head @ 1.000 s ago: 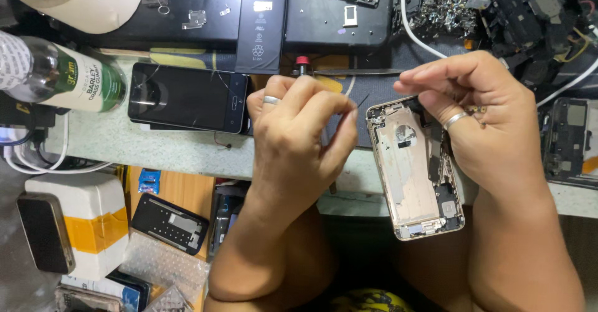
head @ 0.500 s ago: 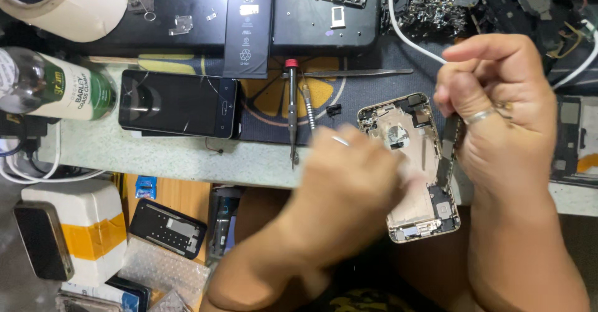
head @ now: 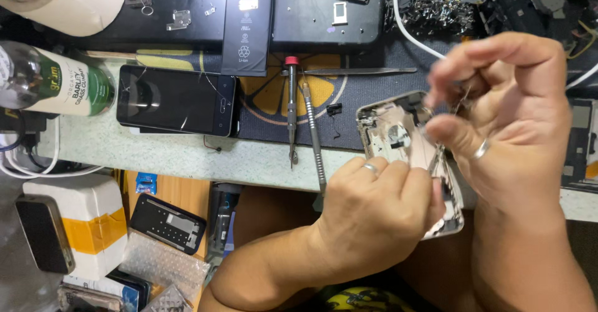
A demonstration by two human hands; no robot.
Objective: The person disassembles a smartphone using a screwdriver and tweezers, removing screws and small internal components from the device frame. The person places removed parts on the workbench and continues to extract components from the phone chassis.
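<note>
Head view, looking straight down: opened phone shell [head: 398,141] held at the front edge of the desk [head: 187,156], half over the lap, inner side up with a round part showing. Left hand [head: 380,209] curled around the shell's lower end, grip closed on it, ring on one finger. Right hand [head: 504,119] raised over the shell's upper right corner, thumb and forefinger pinched narrow on something thin and blurred, too small to tell what. Red-capped screwdriver [head: 291,109] lying upright on the dark mat [head: 349,109], a second slim driver [head: 313,134] just beside it, long tweezers [head: 361,71] across the top, all untouched. Further left, cracked dark phone [head: 176,100] flat on the desk, green-labelled bottle [head: 56,85] beside that, black battery [head: 246,22] above. Looks like stripping small parts out of the shell, mid-step, a piece being lifted or seated near the top edge. Next move likely calling for a steady shell and a fine pinch, perhaps the tweezers, without dropping the tiny part.
</note>
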